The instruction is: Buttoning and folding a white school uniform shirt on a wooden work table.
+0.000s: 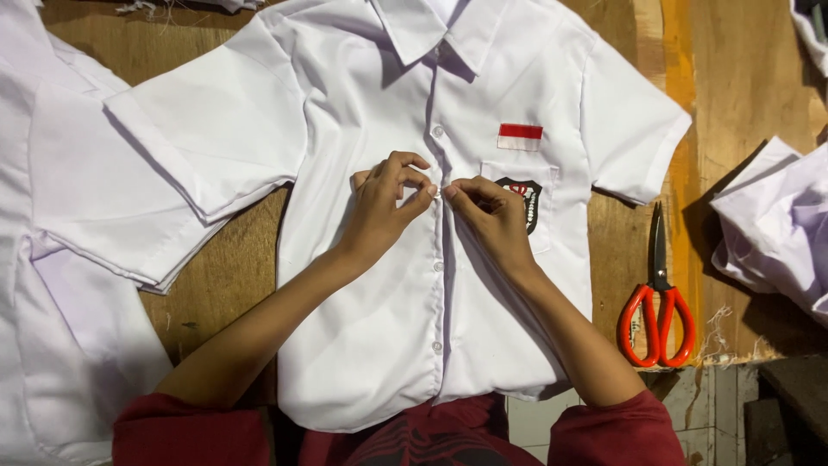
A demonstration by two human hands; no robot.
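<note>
A shirt [371,285] lies on the table [742,95], scissors [657,302] to its right.

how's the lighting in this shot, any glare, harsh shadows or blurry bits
Head view: bright light on the white shirt, close to washed out across the chest, no hard glare; soft shadows under the left hand and right hand, darker ones beside the scissors and crumpled cloth; the wooden table dims toward the corners; hands sharp, no motion blur.
</note>
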